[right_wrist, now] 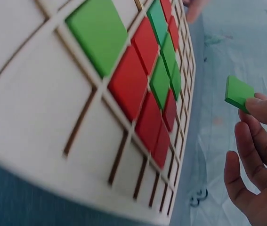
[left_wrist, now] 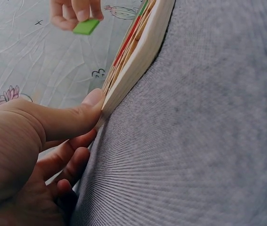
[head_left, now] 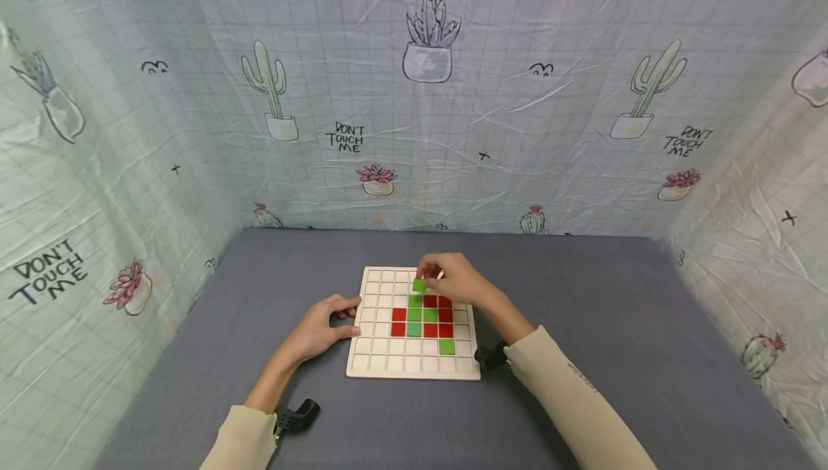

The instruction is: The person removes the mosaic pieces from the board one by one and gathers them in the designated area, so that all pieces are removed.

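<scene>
A pale wooden grid board (head_left: 388, 364) lies on the table. Several red tiles (head_left: 399, 314) and green tiles (head_left: 446, 346) sit in its squares, along with one teal-green tile (head_left: 414, 329). My right hand (head_left: 456, 279) pinches a green tile (right_wrist: 238, 92) between thumb and fingertips, raised above the board's far rows. At the board's left edge, my left hand (head_left: 320, 326) touches the rim with a spread thumb and index finger. In the left wrist view, the thumb (left_wrist: 84, 110) rests along that rim, and the other fingers lie loosely near the cloth.
Grey cloth (head_left: 310, 261) covers the table. Behind it and at both sides hangs a curtain (head_left: 336, 60) printed with cacti and lettering. Black wrist cameras (head_left: 297, 416) are strapped at both cuffs, the right one close to the board's right edge.
</scene>
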Tool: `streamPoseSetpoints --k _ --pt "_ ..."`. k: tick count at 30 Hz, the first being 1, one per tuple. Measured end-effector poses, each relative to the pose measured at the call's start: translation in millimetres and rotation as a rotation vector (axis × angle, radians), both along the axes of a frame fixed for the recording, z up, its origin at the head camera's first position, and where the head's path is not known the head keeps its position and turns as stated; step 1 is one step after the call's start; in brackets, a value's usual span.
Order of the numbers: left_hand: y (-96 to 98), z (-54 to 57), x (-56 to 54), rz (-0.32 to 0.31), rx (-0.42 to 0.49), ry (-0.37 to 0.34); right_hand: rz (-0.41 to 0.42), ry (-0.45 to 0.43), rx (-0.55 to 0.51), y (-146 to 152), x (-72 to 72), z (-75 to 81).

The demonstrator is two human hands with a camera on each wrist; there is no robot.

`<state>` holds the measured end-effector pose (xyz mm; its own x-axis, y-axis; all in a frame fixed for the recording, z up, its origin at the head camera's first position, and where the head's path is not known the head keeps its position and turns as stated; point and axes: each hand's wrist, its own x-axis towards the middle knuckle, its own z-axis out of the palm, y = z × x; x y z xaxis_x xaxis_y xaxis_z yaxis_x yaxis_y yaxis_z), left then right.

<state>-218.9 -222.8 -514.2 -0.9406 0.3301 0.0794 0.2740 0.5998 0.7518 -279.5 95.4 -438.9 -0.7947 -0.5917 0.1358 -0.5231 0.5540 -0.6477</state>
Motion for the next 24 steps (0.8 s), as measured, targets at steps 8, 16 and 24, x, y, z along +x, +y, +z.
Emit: streamPoseSetpoints --k 8,16,24 --pt "0.6 -0.6 -1.1 0.017 0.005 -0.008 -0.057 0.008 -0.007 32 -1.8 2.2" --pt "-1.4 -0.6 -1.8 -0.007 -0.014 0.042 -0.093 0.045 -0.002 63 -6.3 -3.7" --pt "-0.5 -2.5 -1.0 -0.014 -0.045 0.102 -0.127 0.024 -0.006 93 -10.1 -9.3"
